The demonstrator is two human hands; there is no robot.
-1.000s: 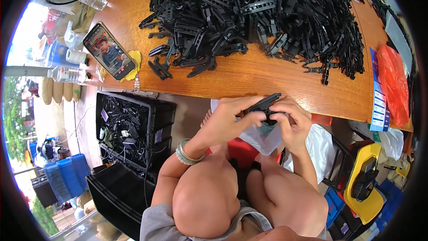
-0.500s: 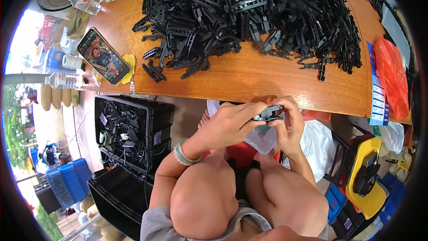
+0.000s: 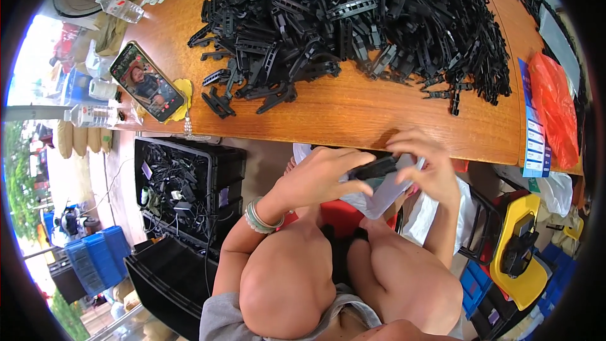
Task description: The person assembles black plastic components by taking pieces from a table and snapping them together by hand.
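Black plastic part just off the front edge of the table, between both hands, long axis slanting up to the right; nearer to left hand, between loosely curved fingers and thumb, cannot tell whether gripped; right hand blurred, spread wide beside the other end; print on blue-and-white sheet at the table's right edge, too small to make out

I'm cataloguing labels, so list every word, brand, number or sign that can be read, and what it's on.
None reads clearly enough to quote.
Upper bottle: red-marked label, too small.
Lower bottle: label, too small.
Phone: screen marks, too small.
Blue-and-white sheet: print, too small.
Black part by the left hand: blurred, no print visible.
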